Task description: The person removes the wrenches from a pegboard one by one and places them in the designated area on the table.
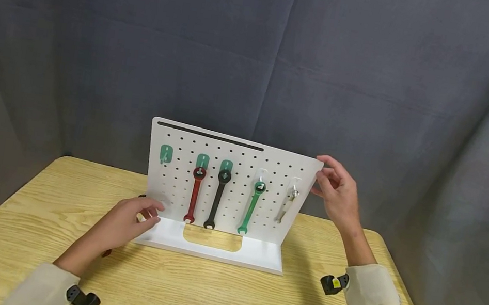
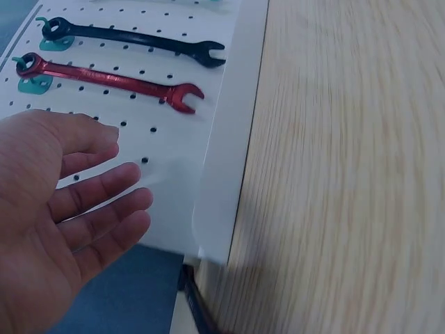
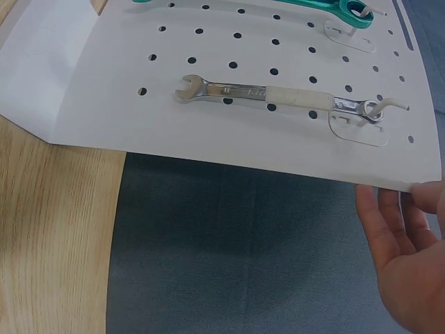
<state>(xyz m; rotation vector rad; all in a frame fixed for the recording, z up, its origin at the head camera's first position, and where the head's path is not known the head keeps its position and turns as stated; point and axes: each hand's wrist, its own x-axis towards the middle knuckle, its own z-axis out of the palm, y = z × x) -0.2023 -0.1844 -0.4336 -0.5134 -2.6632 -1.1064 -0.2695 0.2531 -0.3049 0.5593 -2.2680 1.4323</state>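
Observation:
A white pegboard stand [image 1: 178, 190] stands on the table. Wrenches hang from its hooks: a red wrench [image 1: 194, 195], a black wrench [image 1: 217, 198], a green wrench [image 1: 252, 208] and a silver wrench [image 3: 243, 92] with a pale sleeve around its shank. At the far left, a green hook [image 1: 166, 154] carries nothing. My right hand [image 1: 338, 189] pinches the board's upper right edge, thumb in front and fingers behind. Beside the lower left edge is my left hand [image 1: 127, 217], its fingers loosely bent and holding nothing.
A dark, slender object [image 2: 198, 299] lies on the table by the board's left end, mostly hidden by my left hand in the head view. The wooden table [image 1: 206, 293] extends toward me. Grey curtains [image 1: 216, 54] hang behind and at both sides.

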